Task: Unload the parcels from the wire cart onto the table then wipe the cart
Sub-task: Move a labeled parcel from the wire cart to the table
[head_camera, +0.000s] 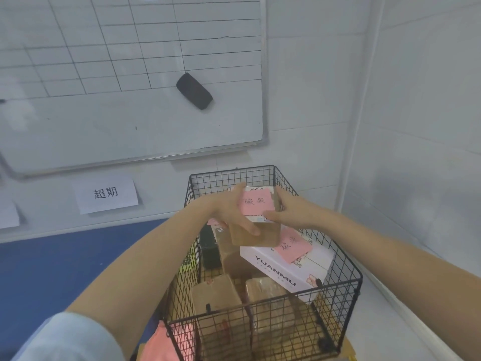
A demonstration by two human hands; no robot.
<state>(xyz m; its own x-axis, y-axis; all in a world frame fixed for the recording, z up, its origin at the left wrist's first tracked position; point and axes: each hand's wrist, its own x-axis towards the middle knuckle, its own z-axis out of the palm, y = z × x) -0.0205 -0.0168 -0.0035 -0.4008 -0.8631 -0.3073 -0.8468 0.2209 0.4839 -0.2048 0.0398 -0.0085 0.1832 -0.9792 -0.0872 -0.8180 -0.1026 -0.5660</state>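
Observation:
A black wire cart (346,280) stands against the wall and holds several parcels. Both my hands grip a brown cardboard parcel (263,234) with a pink note on top, held above the cart's far half. My left hand (231,213) wraps its left side, fingers over the front face. My right hand (283,212) clasps its right side. Below lies a white box (276,269) printed YUANMU with a pink note, and brown parcels (218,300) fill the near part.
The blue table (52,269) stretches to the left of the cart. A whiteboard (130,74) with a black eraser (194,91) hangs on the wall above. A paper label (106,195) is stuck below it. A pink cloth (158,345) hangs at the cart's near left corner.

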